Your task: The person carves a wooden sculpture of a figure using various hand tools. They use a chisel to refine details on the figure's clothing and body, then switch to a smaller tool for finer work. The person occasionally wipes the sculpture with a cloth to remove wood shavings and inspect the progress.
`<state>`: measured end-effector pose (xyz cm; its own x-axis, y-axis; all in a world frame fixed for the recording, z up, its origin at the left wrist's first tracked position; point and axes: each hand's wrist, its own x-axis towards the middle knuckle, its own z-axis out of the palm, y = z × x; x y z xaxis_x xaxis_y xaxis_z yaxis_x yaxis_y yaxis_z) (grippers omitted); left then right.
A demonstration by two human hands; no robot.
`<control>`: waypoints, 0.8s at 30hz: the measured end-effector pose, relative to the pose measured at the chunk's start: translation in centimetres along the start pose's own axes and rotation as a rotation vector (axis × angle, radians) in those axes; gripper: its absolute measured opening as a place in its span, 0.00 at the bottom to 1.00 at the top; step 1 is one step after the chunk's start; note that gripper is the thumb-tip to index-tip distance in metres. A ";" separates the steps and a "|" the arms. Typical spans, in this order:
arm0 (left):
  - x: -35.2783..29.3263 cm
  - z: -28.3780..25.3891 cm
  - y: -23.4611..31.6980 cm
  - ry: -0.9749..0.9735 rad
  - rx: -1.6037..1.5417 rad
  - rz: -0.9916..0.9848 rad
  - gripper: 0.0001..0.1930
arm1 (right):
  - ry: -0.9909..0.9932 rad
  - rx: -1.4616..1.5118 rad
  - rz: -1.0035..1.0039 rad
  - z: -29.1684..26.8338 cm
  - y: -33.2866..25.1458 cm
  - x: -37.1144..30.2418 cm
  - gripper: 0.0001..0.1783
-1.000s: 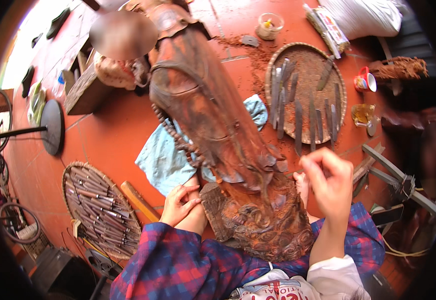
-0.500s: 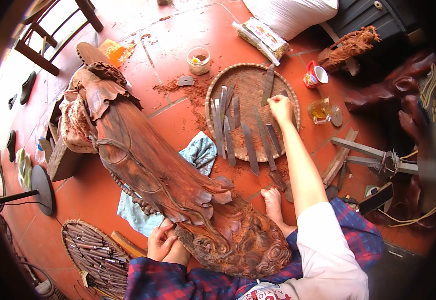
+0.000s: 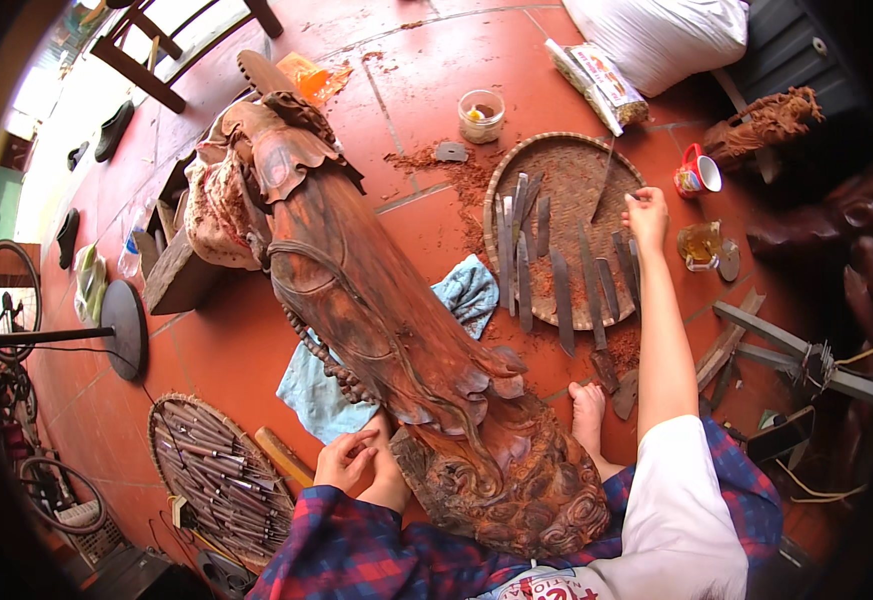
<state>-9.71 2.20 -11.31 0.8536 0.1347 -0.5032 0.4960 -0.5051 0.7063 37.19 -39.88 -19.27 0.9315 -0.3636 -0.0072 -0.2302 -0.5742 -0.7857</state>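
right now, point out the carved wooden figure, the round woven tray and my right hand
Carved wooden figure (image 3: 381,318): head view, middle of its body
Round woven tray (image 3: 567,162): head view, bare weave
Right hand (image 3: 646,218): head view, middle of hand

The right hand (image 3: 646,215) is at the rim of a round woven tray (image 3: 561,165) with flat metal blades (image 3: 562,295); the left hand (image 3: 346,460) rests near a carved wooden statue (image 3: 361,285).

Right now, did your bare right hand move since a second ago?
Yes: the bare right hand moved forward, from the near side of the round woven tan tray to its right rim.
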 end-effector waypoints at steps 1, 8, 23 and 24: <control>0.0 -0.2 0.1 -0.012 0.012 -0.013 0.18 | -0.011 -0.060 0.040 0.4 -0.4 0.4 0.13; 0.9 1.4 -0.2 0.021 -0.031 0.040 0.17 | -0.051 -0.516 -0.082 3.3 -1.1 2.9 0.23; 0.7 -5.0 3.5 0.050 0.187 0.086 0.16 | -0.688 0.862 0.041 -10.2 -15.2 -12.6 0.36; 1.6 -6.4 5.5 0.119 0.216 0.168 0.15 | -0.745 0.962 -0.030 -10.9 -16.2 -13.2 0.37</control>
<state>-4.61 5.10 -4.98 0.9399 0.1263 -0.3173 0.3117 -0.6970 0.6457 25.52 -33.72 0.31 0.9391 0.3327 -0.0859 -0.1974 0.3180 -0.9273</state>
